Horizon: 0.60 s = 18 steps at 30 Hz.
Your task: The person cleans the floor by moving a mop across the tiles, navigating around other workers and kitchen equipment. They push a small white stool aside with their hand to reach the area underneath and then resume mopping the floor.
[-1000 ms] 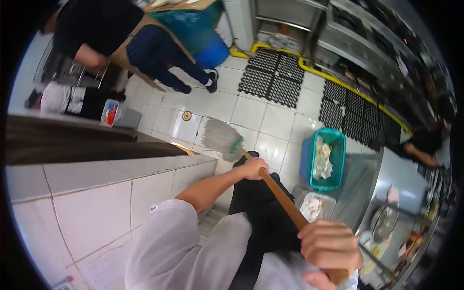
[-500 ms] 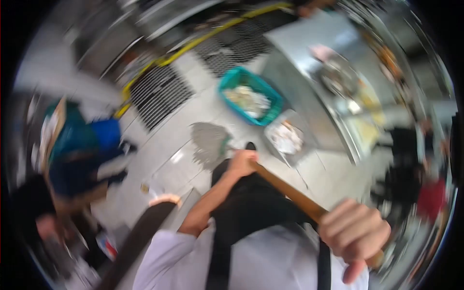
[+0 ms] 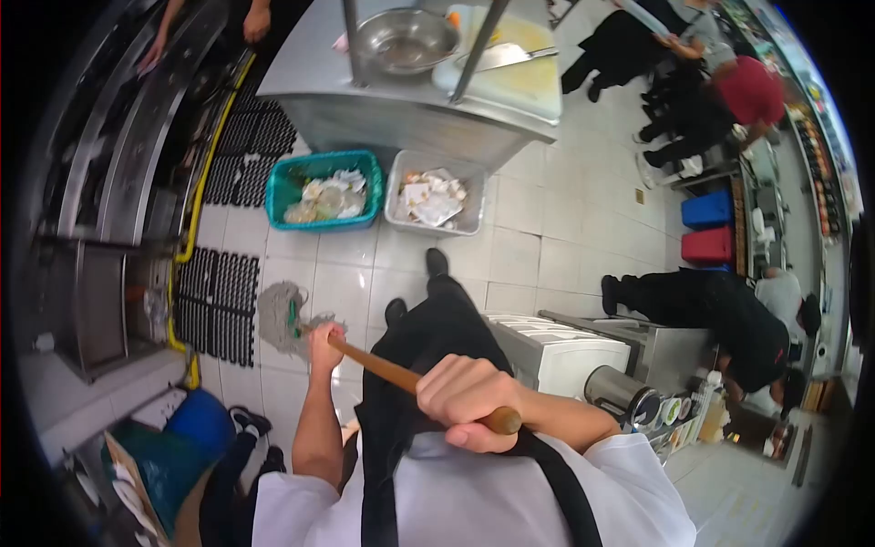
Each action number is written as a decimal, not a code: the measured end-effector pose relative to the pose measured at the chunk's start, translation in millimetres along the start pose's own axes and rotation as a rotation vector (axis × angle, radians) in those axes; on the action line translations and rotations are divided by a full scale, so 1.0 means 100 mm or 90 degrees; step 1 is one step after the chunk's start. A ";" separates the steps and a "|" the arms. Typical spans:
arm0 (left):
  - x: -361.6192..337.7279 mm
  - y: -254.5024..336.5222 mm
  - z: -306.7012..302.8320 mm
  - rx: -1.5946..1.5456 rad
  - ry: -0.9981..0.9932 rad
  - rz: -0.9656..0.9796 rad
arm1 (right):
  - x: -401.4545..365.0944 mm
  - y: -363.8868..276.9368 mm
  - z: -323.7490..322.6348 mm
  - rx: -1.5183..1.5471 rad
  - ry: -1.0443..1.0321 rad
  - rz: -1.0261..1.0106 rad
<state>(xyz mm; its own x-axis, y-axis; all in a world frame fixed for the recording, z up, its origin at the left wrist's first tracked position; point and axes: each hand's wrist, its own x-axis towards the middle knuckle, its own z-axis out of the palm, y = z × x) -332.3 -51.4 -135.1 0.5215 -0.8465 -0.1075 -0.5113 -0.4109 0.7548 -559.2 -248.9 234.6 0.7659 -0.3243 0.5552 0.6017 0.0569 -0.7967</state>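
Note:
A mop's wooden handle (image 3: 375,365) slants across my front, from lower right toward upper left. My left hand (image 3: 326,346) is closed around its lower part, near the green clamp (image 3: 293,313). Up near the rounded top end, my right hand (image 3: 468,398) wraps the handle with its thumb underneath. The grey string mop head (image 3: 276,319) lies spread on the white tiles to the left of my feet, close to a black slatted mat (image 3: 217,305).
Ahead stand a teal bin (image 3: 281,202) and a clear bin (image 3: 394,202), both with waste inside, before a steel table (image 3: 401,108) bearing a bowl (image 3: 407,41) and a knife (image 3: 510,56). White equipment (image 3: 565,360) is right of me. Several people work at the right; another's hands show upper left.
My view has turned left-to-right, so the bins now appear straight ahead. The mop head has shifted leftward relative to my feet, and my right hand has come in toward my chest.

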 end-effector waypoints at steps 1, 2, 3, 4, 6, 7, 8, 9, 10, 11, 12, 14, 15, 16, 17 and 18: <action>0.02 -0.01 0.01 0.023 -0.006 -0.005 | -0.01 -0.01 -0.04 0.001 -0.003 0.013; 0.04 0.06 0.03 -0.012 -0.002 -0.030 | 0.00 -0.03 -0.11 0.000 -0.011 0.022; 0.07 0.15 0.06 -0.048 0.007 -0.057 | 0.01 -0.04 -0.18 0.003 -0.023 0.033; 0.11 0.08 0.18 -0.047 0.030 -0.045 | 0.00 -0.04 -0.24 0.000 -0.015 0.041; 0.12 -0.01 0.34 -0.044 0.063 -0.064 | 0.02 -0.02 -0.39 0.010 -0.030 0.046; 0.14 0.05 0.37 -0.047 0.070 -0.082 | 0.04 -0.01 -0.49 0.014 -0.042 0.042; 0.13 0.13 0.36 -0.032 0.054 -0.131 | 0.03 -0.02 -0.64 0.025 -0.083 0.076; 0.27 0.23 0.39 -0.023 0.035 -0.166 | 0.07 0.02 -0.80 0.028 -0.108 0.079; 0.34 0.29 0.43 -0.018 0.011 -0.202 | 0.08 0.04 -0.96 0.030 -0.128 0.086; 0.42 0.34 0.45 0.033 0.016 -0.220 | 0.09 0.04 -1.11 0.032 -0.146 0.098; 0.52 0.37 0.52 0.081 0.021 -0.243 | 0.17 0.04 -1.29 0.033 -0.171 0.116; 0.76 0.45 0.68 0.128 0.016 -0.351 | 0.22 0.10 -1.71 0.026 -0.199 0.142; 0.93 0.58 0.79 0.115 0.111 -0.415 | 0.23 0.12 -1.90 0.020 -0.197 0.148; 1.09 0.77 1.00 0.098 0.197 -0.483 | 0.22 0.08 -2.10 0.032 -0.167 0.156; 1.23 0.95 1.17 0.082 0.282 -0.545 | 0.21 0.05 -2.29 0.039 -0.132 0.162; 1.43 0.98 1.39 0.065 0.318 -0.539 | 0.26 0.02 -2.51 0.042 -0.105 0.160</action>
<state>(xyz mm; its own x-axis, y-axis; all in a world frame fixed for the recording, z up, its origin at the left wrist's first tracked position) -403.1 -259.9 -166.4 0.9588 -0.0295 -0.2826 0.1189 -0.8617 0.4932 -595.4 -494.4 187.2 0.9159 -0.1357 0.3778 0.3977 0.1785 -0.9000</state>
